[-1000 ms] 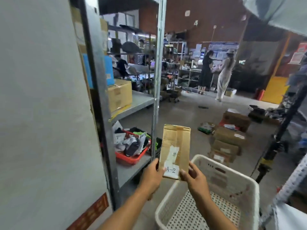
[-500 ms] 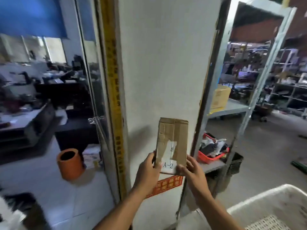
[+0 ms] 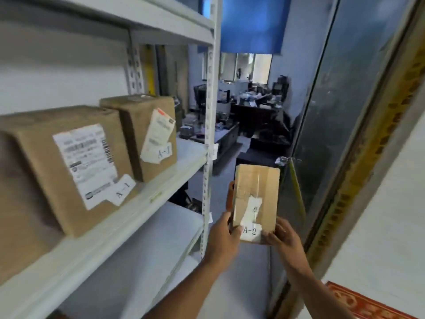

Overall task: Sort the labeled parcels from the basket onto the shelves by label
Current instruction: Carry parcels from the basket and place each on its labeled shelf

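Note:
I hold a small brown cardboard parcel [image 3: 255,199] upright in front of me, its white label reading A-2 at the bottom. My left hand [image 3: 222,238] grips its lower left corner and my right hand [image 3: 284,238] grips its lower right corner. To the left stands a white metal shelf unit [image 3: 161,187]. Two brown boxes sit on its middle shelf: a large box [image 3: 66,166] and a smaller box [image 3: 147,134], both labelled A-1. The shelf board below [image 3: 147,245] lies bare beside the parcel. The basket is out of view.
The shelf's perforated white upright post [image 3: 208,134] stands just left of the parcel. A glass door [image 3: 345,111] with a yellow-striped frame is on the right. A cluttered office with desks [image 3: 250,107] shows behind. A red patterned strip [image 3: 368,302] is at lower right.
My view has swung left from the basket and the pillar to the white shelf unit with the A-1 boxes. Both hands still hold the A-2 parcel the same way.

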